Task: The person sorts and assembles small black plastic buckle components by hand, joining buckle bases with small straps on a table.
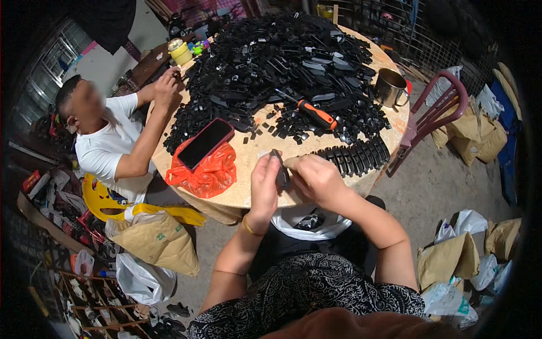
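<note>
Fingers of the left hand [264,183] enclose a black plastic piece [283,176], seemingly in progress, over the desk [248,155]; the loose heap [282,73] looks untouched; the right hand [319,179]'s grip is curled, contents hidden; the neat row [355,156] seems done.

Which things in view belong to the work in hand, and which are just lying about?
Likely part of the work:
black part in the left hand
heap of loose black pieces
row of black pieces beside the right hand
orange-handled screwdriver, perhaps

Probably just lying about:
phone on red plastic bag
metal mug
yellow container
</note>
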A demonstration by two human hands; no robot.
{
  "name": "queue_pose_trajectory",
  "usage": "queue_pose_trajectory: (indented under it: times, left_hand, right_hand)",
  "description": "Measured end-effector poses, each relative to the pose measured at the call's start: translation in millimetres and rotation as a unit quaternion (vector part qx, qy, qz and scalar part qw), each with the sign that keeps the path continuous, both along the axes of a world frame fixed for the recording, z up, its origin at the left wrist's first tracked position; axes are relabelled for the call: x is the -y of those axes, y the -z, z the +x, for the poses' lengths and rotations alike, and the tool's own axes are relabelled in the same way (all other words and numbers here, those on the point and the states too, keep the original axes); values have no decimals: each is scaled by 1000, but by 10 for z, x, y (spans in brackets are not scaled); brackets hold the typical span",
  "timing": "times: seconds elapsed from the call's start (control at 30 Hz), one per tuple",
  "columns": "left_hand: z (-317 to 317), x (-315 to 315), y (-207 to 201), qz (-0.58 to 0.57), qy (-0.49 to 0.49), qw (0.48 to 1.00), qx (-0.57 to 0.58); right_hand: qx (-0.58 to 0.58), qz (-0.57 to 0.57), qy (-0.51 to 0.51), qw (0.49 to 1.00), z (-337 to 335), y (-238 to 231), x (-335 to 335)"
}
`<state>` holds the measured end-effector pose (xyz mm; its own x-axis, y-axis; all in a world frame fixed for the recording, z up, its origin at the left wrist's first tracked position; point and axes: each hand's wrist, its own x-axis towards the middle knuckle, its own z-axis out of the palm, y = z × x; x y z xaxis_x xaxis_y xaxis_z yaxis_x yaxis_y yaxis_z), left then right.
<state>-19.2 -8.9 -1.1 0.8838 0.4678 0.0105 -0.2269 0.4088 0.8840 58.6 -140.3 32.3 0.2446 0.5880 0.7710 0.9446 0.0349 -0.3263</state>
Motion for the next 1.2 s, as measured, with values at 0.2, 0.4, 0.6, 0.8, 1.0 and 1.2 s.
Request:
queue_pose_trajectory:
  times: [0.2, 0.4, 0.6, 0.8, 1.0, 1.2]
  left_hand:
    - [27, 115, -4, 154, -61, 985, 51]
    - [-10, 171, -48, 227, -89, 970, 21]
    - [28, 188, 67, 264, -119, 957, 13]
    - [61, 189, 3, 246, -188, 951, -17]
    - [124, -130, -63, 100, -111, 987, -58]
    - [167, -332, -69, -49, 5, 996, -74]
  right_hand:
    - [-7, -27, -20, 999, -96, -59, 47]
    - [-39, -48, 6, 998, -113, -4, 92]
    - [10, -140, -8, 990, -128, 27, 169]
    - [-60, -185, -57, 979, -71, -53, 128]
    - [-143, -298, -100, 938, 213, -259, -37]
    - [-8, -81, 124, 989, 1247, -367, -837]
